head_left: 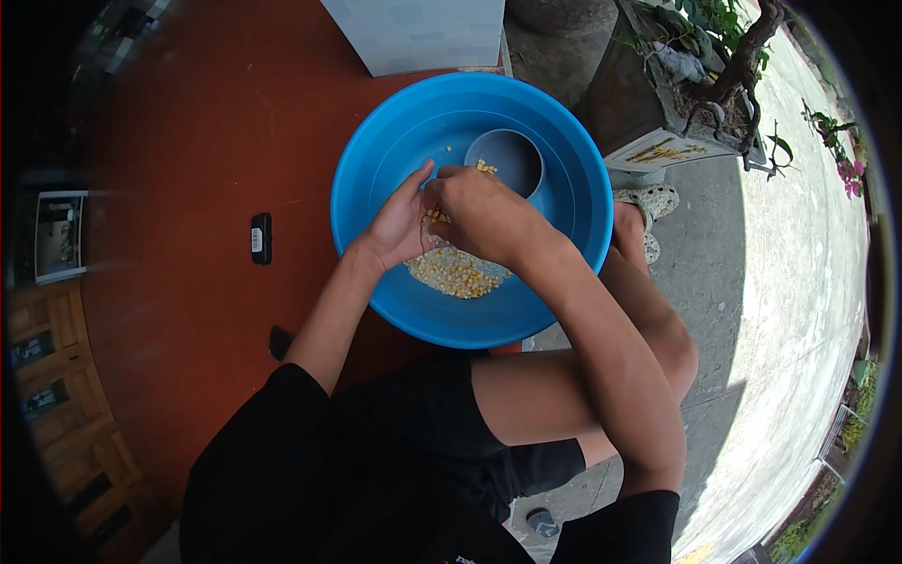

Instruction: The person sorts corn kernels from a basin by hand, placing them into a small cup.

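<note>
Above a wide blue basin (pixel 349 197), my left hand (pixel 402 224) is cupped palm up with corn kernels (pixel 436 218) in it. My right hand (pixel 484 211) is curled over that palm, its fingers bent down among the kernels; the fingertips are partly hidden, so what they pinch does not show. Beneath both hands, a heap of loose yellow and whitish corn kernels (pixel 458 274) lies on the basin floor. Inside the basin, near its far right wall, sits a round grey bowl (pixel 519 162) with a few kernels at its left edge.
On the reddish-brown floor (pixel 178 235) to the left lie a small black device (pixel 261 239) and another dark object (pixel 280 342). A pale box (pixel 423 38) stands behind the basin. A planter (pixel 648 103) with a woody plant is at the upper right, near my shod foot (pixel 648 209).
</note>
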A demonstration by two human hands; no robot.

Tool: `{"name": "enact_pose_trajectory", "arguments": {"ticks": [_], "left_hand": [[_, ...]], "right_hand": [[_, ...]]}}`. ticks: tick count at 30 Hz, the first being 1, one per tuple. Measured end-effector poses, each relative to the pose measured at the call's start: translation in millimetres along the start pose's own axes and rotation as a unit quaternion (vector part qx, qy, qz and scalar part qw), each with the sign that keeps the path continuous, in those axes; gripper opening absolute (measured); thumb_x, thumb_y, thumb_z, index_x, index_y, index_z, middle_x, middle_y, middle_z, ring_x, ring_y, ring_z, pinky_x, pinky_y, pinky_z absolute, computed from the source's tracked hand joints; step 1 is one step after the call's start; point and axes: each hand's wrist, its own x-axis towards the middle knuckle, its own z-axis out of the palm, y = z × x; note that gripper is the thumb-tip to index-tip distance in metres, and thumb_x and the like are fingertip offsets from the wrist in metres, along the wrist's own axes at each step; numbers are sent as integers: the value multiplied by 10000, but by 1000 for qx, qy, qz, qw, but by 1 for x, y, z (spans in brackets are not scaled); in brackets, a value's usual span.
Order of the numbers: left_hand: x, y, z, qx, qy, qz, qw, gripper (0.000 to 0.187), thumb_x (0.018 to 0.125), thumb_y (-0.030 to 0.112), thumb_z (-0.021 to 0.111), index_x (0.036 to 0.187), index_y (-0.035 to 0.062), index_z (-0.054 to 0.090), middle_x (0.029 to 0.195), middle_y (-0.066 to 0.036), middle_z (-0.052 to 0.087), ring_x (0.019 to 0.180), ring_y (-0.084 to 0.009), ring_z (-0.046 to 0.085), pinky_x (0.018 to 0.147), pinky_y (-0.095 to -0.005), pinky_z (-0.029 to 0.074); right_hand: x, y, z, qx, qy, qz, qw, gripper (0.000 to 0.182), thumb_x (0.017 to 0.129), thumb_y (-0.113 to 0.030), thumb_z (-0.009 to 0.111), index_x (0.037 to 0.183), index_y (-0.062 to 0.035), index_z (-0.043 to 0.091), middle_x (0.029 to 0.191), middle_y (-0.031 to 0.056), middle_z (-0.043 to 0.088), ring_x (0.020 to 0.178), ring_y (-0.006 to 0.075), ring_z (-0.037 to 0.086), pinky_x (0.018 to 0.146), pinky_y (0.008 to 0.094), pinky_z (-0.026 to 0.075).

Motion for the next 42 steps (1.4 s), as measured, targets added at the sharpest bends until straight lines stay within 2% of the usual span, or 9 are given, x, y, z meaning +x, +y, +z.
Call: {"name": "enact_pose_trajectory", "arguments": {"ticks": [10, 13, 17, 22, 28, 34, 37, 40, 42], "left_hand": [[0, -2, 3, 43, 40, -4, 998, 697, 1117, 660, 448, 1540, 111, 522, 1484, -82, 626, 1283, -186, 660, 994, -410, 615], [-1, -1, 9, 55, 33, 9, 998, 760, 1119, 673, 416, 1598, 85, 453, 1547, -117, 574, 1348, -212, 627, 1011, -433, 619], [-4, 2, 19, 52, -27, 20, 998, 837, 1141, 665, 324, 1675, 21, 323, 1598, -202, 529, 1439, -308, 600, 1083, -466, 604], [-4, 5, 25, 48, -80, 6, 996, 894, 1142, 685, 218, 1676, -26, 307, 1526, -299, 589, 1375, -426, 645, 1101, -464, 594], [-3, 5, 23, 62, -91, 8, 994, 931, 1137, 700, 161, 1640, -53, 376, 1457, -338, 634, 1368, -449, 647, 1126, -466, 576], [-2, 4, 23, 59, -86, 1, 995, 977, 1132, 709, 155, 1593, -107, 432, 1470, -333, 630, 1384, -433, 639, 1133, -436, 572], [-2, 5, 20, 67, -87, -8, 994, 1000, 1135, 700, 142, 1580, -150, 424, 1503, -343, 599, 1442, -429, 586, 1166, -437, 548], [-1, 4, 19, 57, -80, -14, 995, 1011, 1134, 699, 143, 1561, -167, 442, 1529, -348, 575, 1466, -429, 563, 1182, -447, 536], [0, 3, 19, 47, -76, -16, 996, 1008, 1134, 700, 161, 1544, -170, 464, 1535, -340, 572, 1465, -417, 566, 1185, -455, 534]], "right_hand": [[8, 6, 17, -11, 61, -7, 998, 66, 838, 17, 739, 885, 14, 784, 893, 218, 758, 899, 439, 750, 866, 511, 611], [10, 6, 10, 19, 41, 14, 999, 47, 827, 22, 749, 852, 26, 789, 824, 227, 763, 837, 417, 768, 815, 474, 626], [7, 5, -17, 156, 11, 95, 983, 58, 823, 8, 789, 874, 26, 811, 829, 206, 793, 793, 292, 804, 757, 377, 629], [4, 15, -43, 330, -89, 197, 919, 108, 897, -43, 794, 968, 32, 827, 894, 140, 820, 789, 169, 799, 708, 285, 622], [6, 15, -37, 508, -84, 252, 819, 273, 1036, -166, 683, 1017, 79, 803, 917, 157, 802, 823, 163, 797, 705, 254, 639], [10, 18, -35, 411, -22, 244, 878, 300, 1054, -208, 677, 1036, 63, 805, 950, 141, 815, 819, 179, 798, 801, 320, 663], [8, 17, -50, 158, 48, 257, 952, 306, 1055, -210, 662, 987, 44, 820, 890, 151, 815, 803, 227, 803, 809, 367, 647], [-1, 28, -45, -82, 81, 208, 971, 274, 1025, -191, 675, 943, 24, 825, 857, 170, 806, 793, 295, 799, 818, 408, 630], [-5, 33, -46, -45, 82, 165, 982, 210, 989, -143, 699, 951, 25, 819, 877, 180, 807, 803, 324, 796, 824, 424, 631]]}}
